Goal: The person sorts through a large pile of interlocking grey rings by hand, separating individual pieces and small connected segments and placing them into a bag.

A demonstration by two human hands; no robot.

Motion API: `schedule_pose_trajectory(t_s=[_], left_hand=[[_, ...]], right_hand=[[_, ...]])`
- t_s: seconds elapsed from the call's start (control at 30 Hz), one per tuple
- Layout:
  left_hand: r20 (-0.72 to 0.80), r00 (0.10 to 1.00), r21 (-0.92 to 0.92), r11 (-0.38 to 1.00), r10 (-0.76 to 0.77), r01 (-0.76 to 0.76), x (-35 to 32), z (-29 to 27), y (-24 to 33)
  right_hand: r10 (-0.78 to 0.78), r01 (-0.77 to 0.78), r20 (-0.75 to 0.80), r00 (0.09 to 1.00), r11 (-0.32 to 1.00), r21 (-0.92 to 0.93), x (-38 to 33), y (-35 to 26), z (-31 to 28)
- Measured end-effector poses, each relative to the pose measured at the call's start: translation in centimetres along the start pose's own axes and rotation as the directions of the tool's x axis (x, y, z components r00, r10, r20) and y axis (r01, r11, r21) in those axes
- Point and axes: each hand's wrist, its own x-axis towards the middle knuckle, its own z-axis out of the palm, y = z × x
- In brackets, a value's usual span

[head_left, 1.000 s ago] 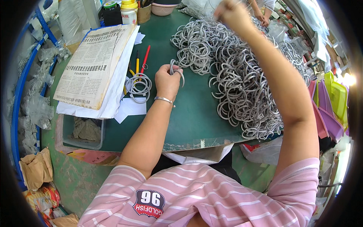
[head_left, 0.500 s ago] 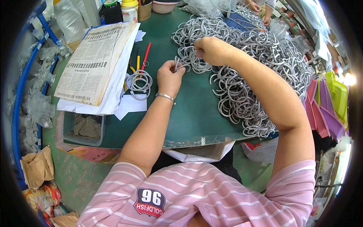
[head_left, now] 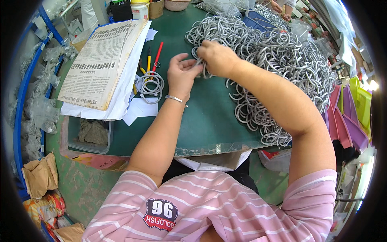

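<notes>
My two hands meet over the green table, left of a large heap of curved grey metal rings [head_left: 278, 80], many of them open like a C. My left hand [head_left: 182, 76], with a silver bangle at its wrist, pinches a grey ring between thumb and fingers. The right hand [head_left: 219, 58] is closed on grey metal rings [head_left: 206, 71], part of which hang below its fingers. How many rings it holds is hidden. Left of my left hand lies a loose bundle of larger thin rings [head_left: 150, 88].
Newspaper [head_left: 98, 64] on white sheets covers the table's left. Beside it lie a red pen-like tool [head_left: 158, 56] and yellow-handled tools [head_left: 148, 63]. A clear plastic tub [head_left: 105, 150] sits at the front left. Beyond the heap, another person's hands [head_left: 278, 7] work near a blue crate [head_left: 258, 22].
My right hand has moved left and slightly nearer, bringing rings up against my left hand. The left hand's fingers have loosened and lifted a little; its forearm barely shifted.
</notes>
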Motion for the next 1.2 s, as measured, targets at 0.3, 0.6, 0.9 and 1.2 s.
schedule_pose_trajectory(t_s=[0.3, 0.6, 0.9, 1.2], left_hand=[[-0.157, 0.971, -0.067, 0.983, -0.181, 0.172, 0.3, -0.2, 0.9], [-0.156, 0.968, 0.075, 0.975, -0.197, 0.211, 0.7, 0.1, -0.4], [-0.135, 0.978, 0.143, 0.974, -0.159, 0.178, 0.0, 0.3, -0.9], [0.022, 0.991, 0.102, 0.987, -0.130, 0.127, -0.4, 0.4, -0.3]], right_hand=[[0.253, -0.228, -0.099, 0.963, 0.951, 0.208, 2.3, 4.6, -2.6], [-0.093, 0.065, -0.351, 0.932, 0.994, -0.091, -0.3, 4.4, -8.3], [0.296, -0.284, -0.046, 0.954, 0.942, 0.178, 1.9, 5.0, -3.1], [0.294, -0.411, 0.415, 0.861, 0.883, 0.228, 3.6, 3.4, -2.6]])
